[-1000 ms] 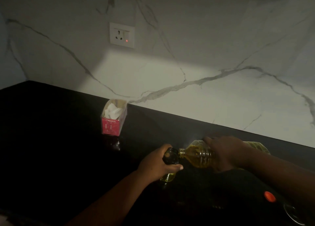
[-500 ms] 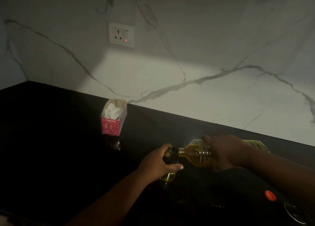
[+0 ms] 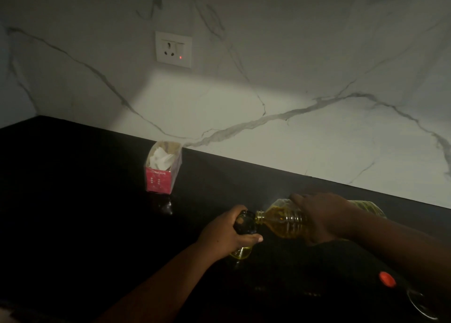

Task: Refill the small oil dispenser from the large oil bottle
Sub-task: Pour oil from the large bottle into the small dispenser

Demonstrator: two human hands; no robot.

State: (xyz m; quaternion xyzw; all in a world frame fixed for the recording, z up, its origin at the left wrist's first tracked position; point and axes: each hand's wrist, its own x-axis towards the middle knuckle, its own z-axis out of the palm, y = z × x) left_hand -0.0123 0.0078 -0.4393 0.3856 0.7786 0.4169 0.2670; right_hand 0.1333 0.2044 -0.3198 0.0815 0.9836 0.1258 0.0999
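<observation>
My left hand grips the small oil dispenser, which stands on the black counter with yellow oil showing at its base below my fingers. My right hand holds the large oil bottle tipped almost flat, its neck pointing left. The bottle's open mouth sits at the dispenser's top opening. Yellow oil fills the bottle's neck and shoulder. My right hand and forearm hide most of the bottle's body.
A pink tissue box stands near the marble wall at the back left. An orange-red cap lies on the counter at the lower right, next to a glass rim. A wall socket is above.
The large bottle's rear end has risen slightly. Both hands stay in the same place, and the mouth stays at the dispenser's opening.
</observation>
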